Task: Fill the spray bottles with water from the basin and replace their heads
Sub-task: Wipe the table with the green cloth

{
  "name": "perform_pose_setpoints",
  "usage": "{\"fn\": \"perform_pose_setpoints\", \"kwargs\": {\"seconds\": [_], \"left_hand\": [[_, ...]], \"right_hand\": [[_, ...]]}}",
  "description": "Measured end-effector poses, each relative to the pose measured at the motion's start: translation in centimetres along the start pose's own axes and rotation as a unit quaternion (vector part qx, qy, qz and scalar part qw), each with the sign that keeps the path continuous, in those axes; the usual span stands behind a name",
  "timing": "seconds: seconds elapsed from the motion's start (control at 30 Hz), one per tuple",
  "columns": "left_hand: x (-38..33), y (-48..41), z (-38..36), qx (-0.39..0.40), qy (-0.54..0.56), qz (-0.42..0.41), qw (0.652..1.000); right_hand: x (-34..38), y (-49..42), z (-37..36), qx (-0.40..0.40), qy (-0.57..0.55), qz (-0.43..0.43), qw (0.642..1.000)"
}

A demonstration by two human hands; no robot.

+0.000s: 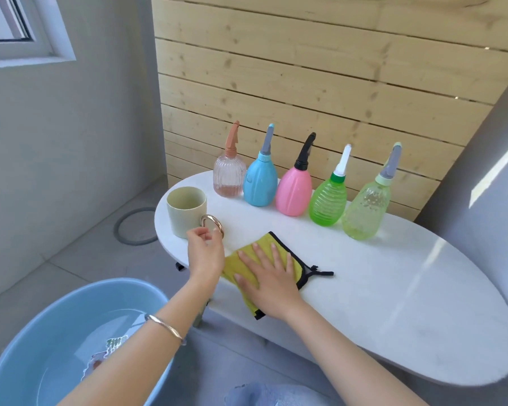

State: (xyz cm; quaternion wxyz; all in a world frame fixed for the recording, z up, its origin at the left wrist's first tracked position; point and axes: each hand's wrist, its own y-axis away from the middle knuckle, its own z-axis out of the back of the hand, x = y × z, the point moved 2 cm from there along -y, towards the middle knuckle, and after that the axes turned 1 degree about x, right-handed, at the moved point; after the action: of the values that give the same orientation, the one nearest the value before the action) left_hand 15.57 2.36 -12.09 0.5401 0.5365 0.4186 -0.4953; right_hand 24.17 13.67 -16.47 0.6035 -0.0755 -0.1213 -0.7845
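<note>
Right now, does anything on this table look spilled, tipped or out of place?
Nothing stands out: the five spray bottles stand upright in a row, heads on; the cup is upright; no puddle shows on the table.

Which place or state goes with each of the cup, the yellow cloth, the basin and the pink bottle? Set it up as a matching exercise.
Things
1. cup
2. yellow cloth
3. basin
4. pink bottle

Place or state
A. holds water, lower left of the view
B. stands in the middle of its row
C. left hand touches its ring handle
D. lies flat under the right hand

Pairs: 1-C; 2-D; 3-A; 4-B
</note>
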Motion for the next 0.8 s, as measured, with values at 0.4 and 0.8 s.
{"fn": "perform_pose_setpoints", "kwargs": {"seconds": [0.4, 0.8], "left_hand": [[3.4, 8.4, -10.7, 0.347, -0.477, -0.374, 0.716], [3.2, 15.2, -18.1, 0.462, -0.366, -0.379, 0.714]], "right_hand": [[-11.0, 8.9, 2.2, -0.035, 0.009, -0.152, 0.988], [-17.6, 19.6, 2.9, -0.061, -0.015, -0.362, 0.930]]}}
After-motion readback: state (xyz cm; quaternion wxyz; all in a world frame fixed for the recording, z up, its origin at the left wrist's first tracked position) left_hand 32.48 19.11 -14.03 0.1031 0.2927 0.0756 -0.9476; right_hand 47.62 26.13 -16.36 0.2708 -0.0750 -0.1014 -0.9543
